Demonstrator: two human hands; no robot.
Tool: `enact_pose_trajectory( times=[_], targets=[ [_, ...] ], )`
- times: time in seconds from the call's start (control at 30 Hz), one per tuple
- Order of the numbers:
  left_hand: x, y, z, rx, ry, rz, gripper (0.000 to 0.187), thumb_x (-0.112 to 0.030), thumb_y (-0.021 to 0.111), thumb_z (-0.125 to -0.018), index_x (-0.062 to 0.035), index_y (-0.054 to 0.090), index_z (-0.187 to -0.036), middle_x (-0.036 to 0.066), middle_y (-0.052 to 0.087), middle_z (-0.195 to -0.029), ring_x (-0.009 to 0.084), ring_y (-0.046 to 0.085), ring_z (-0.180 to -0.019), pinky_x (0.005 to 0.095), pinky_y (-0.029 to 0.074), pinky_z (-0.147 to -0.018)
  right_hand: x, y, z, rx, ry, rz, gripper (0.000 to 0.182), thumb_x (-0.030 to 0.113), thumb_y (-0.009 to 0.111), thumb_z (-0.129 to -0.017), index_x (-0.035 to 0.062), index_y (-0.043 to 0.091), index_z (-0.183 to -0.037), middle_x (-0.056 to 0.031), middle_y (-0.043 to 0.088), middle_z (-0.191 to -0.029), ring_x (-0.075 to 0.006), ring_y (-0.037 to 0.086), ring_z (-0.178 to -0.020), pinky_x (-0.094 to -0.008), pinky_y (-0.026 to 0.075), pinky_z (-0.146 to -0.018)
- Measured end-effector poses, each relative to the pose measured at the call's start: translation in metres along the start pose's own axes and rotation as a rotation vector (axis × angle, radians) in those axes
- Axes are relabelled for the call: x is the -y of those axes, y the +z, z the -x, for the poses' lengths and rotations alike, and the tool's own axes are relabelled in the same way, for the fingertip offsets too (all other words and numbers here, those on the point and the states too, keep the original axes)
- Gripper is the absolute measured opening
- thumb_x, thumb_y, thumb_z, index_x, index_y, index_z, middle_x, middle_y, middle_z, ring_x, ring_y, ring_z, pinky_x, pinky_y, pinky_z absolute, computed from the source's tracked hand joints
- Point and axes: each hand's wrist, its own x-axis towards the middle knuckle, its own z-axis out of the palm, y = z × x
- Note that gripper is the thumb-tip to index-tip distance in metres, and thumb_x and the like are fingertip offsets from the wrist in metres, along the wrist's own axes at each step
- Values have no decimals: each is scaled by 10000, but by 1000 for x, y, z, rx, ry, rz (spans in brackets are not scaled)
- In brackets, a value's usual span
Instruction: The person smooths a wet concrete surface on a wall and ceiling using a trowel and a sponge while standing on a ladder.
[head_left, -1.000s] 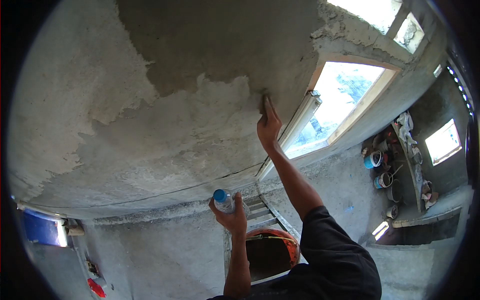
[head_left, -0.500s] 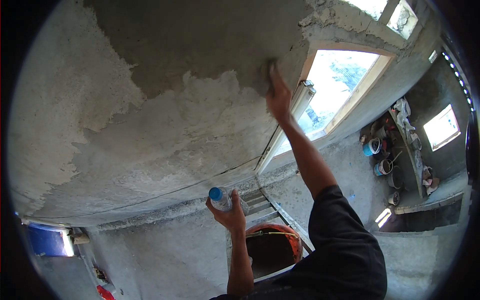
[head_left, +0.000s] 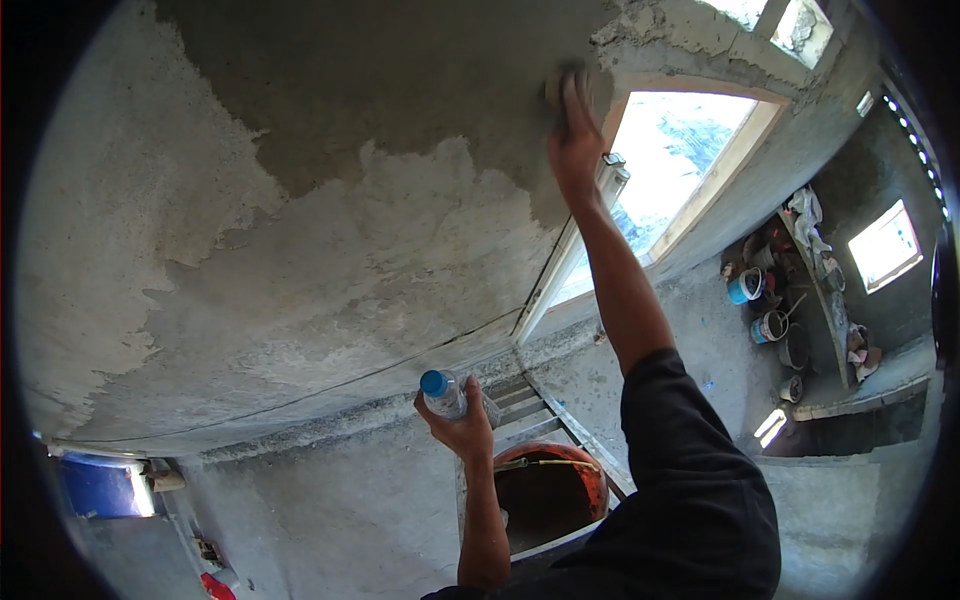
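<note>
My left hand (head_left: 458, 425) is wrapped round a clear plastic bottle (head_left: 450, 403) with a blue cap, holding it low in front of the wall. Up against the plastered wall (head_left: 400, 230), near the window frame, my right hand (head_left: 574, 150) presses a small dark pad (head_left: 554, 93); the fingers cover most of it, and I cannot tell its exact kind. Around that hand the plaster is darker and looks damp, with a ragged border to the paler plaster below. The bottle is well apart from the wall work.
An orange-rimmed bucket (head_left: 598, 485) with a dark inside stands below me beside a ladder-like frame (head_left: 522, 408). The window frame (head_left: 712, 218) is just right of my right hand. Paint buckets (head_left: 745, 288) stand by a shelf at far right. A thin cable (head_left: 330, 395) runs along the lower wall.
My right hand has moved up and slightly right along the wall, towards the window's upper corner. My left hand still holds the bottle in nearly the same place.
</note>
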Motion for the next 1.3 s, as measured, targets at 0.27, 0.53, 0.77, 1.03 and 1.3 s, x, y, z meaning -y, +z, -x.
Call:
enact_pose_trajectory(
  times=[0.27, 0.53, 0.77, 1.03, 1.3],
  targets=[
    [-7, 2, 3, 23, -80, 55, 595, -200, 781, -803, 16, 434, -1236, 148, 568, -1113, 240, 580, -996, 379, 485, -871, 16, -27, 22, 1, 349, -193, 577, -160, 453, -753, -1, 539, -1300, -205, 490, -1380, -343, 416, -1326, -405, 408, -1069],
    [2, 1, -2, -3, -46, 21, 595, -203, 781, -804, 13, 434, -1236, 145, 588, -1072, 247, 607, -941, 388, 503, -838, 8, 5, -2, -46, 41, -32, 603, -150, 458, -743, 45, 549, -1306, -196, 479, -1393, -299, 416, -1334, -397, 416, -1061],
    [-3, 1, 0, 9, -25, -14, 592, -207, 774, -813, 10, 434, -1246, 143, 583, -1091, 243, 597, -970, 390, 494, -847, 3, -36, 27, 81, 392, -122, 542, -97, 470, -811, 66, 549, -1322, -194, 560, -1308, -302, 551, -1217, -347, 453, -1007],
    [7, 2, -1, -11, -13, 11, 597, -200, 801, -773, 5, 453, -1213, 175, 594, -1089, 282, 604, -975, 399, 491, -852, 3, -2, 8, -54, 53, -1, 524, -100, 456, -809, 43, 557, -1302, -193, 527, -1349, -323, 506, -1257, -342, 433, -1028],
    [4, 0, 0, 20, 18, -20, 590, -204, 766, -820, 16, 428, -1250, 147, 580, -1105, 248, 593, -975, 393, 494, -852, 20, -35, -15, 32, 327, -204, 471, -85, 466, -830, 34, 582, -1270, -178, 570, -1304, -321, 541, -1223, -355, 440, -1023]
  ],
)
